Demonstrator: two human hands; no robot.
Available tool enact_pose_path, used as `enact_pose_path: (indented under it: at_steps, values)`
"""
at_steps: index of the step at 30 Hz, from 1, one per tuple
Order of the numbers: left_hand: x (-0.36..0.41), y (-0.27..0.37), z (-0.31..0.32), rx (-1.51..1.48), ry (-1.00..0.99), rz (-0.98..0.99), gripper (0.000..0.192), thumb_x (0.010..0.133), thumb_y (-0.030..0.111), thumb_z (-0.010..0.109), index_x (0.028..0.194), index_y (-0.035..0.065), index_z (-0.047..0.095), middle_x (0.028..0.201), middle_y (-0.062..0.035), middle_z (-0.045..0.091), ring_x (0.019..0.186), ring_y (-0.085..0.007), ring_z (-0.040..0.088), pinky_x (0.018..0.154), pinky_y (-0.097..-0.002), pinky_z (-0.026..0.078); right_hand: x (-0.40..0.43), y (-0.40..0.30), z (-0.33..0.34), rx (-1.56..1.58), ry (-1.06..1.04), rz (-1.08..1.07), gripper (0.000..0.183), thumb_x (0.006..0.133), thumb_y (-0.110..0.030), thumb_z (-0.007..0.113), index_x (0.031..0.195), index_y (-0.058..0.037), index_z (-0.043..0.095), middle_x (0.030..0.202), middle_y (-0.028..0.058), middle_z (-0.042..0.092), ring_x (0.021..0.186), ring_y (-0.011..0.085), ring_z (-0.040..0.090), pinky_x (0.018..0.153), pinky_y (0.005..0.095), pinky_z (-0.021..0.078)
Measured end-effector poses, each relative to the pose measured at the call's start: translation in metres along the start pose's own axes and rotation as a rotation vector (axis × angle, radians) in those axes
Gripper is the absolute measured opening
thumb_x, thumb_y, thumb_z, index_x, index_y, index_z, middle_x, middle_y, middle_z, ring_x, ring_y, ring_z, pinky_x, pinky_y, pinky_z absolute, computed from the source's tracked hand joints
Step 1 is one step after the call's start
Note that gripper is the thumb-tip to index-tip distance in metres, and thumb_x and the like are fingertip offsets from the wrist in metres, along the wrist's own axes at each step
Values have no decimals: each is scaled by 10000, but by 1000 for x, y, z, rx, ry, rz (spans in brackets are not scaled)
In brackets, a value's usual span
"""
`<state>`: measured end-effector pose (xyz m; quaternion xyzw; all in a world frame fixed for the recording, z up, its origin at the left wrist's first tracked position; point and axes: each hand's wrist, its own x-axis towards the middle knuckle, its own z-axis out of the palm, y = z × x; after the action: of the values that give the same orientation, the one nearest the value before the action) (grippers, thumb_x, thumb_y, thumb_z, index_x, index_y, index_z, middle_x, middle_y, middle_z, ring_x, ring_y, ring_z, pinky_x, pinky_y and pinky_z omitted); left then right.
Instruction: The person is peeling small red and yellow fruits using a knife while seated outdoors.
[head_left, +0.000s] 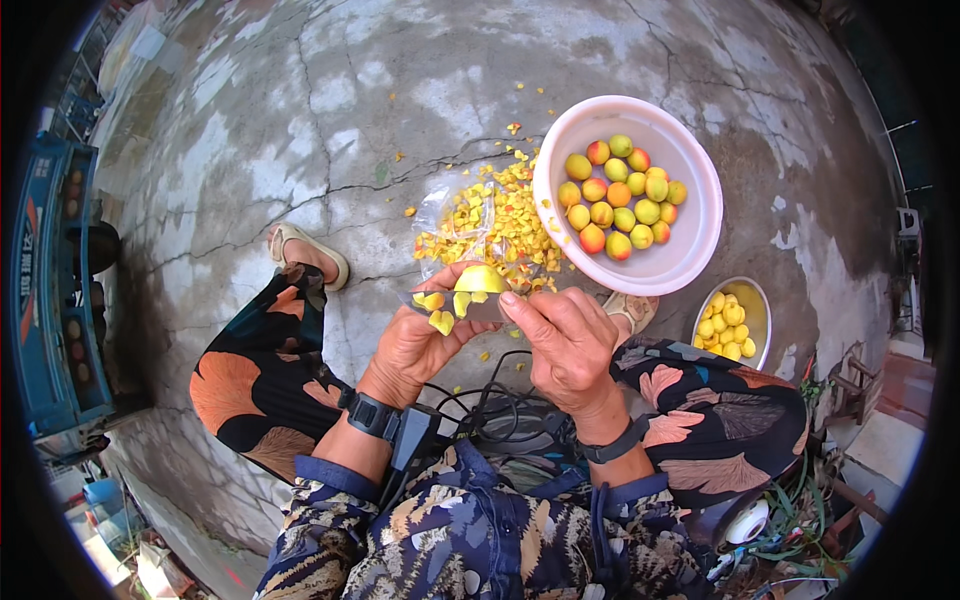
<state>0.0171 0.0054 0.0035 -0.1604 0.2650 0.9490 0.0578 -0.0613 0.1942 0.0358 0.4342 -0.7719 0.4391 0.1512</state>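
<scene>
Between the fingers of my left hand (411, 345) is a partly peeled yellow fruit (480, 279), perhaps an apricot or peach. My right hand (571, 346) grips a knife, whose blade (491, 309) lies across the near side of the fruit. Bits of yellow peel (442, 322) cling to the blade. Beyond my hands, a heap of peelings (510, 214) lies on the ground, partly on a clear plastic bag (435, 206). A pale pink plastic basin (701, 247) holds several unpeeled red, yellow and green fruits (617, 195). The knife's handle is hidden inside my right hand.
Near my right knee stands a metal bowl (759, 300) with peeled yellow fruits (726, 326). Black cables (487, 409) lie coiled between my legs. A blue vehicle (60, 285) is at the far left. Plants and clutter (795, 517) sit at the lower right, on cracked concrete (360, 142).
</scene>
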Motion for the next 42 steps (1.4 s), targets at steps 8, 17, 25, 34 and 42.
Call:
enact_pose_path:
  at_steps: [8,17,25,34,42]
  values:
    - [2,7,18,40,-21,-52,735,796,233,829,1386,-14,468,1248,-159,610,1102,-264,618,887,-399,513,-2,14,-5,64,94,187,420,723,74,644,1116,-46,734,898,89,653,743,280,624,648,388,508]
    - [1,7,8,84,-89,-41,602,885,159,744,1392,-25,476,1273,-165,628,1174,-267,629,992,-455,505,-1,17,-8,2,17,149,482,680,92,648,1132,-51,730,893,79,651,740,269,619,649,380,511]
    - [2,6,7,87,-79,-11,655,826,258,811,1337,-26,515,1230,-142,624,1116,-270,621,907,-404,515,4,5,-7,42,-31,20,487,684,50,658,1153,-64,721,887,68,643,735,259,614,625,372,492]
    - [5,12,19,42,-118,-14,716,827,202,814,1397,-46,458,1310,-251,575,1216,-371,590,891,-399,560,-6,20,-9,85,11,458,344,794,83,674,1121,-10,723,864,128,661,790,272,667,688,363,525]
    - [7,7,8,-25,-38,44,664,945,235,701,1452,-51,383,1404,-278,507,1327,-379,518,1059,-389,515,0,7,-5,56,72,123,436,736,70,676,1155,-41,722,897,88,643,753,262,628,642,375,497]
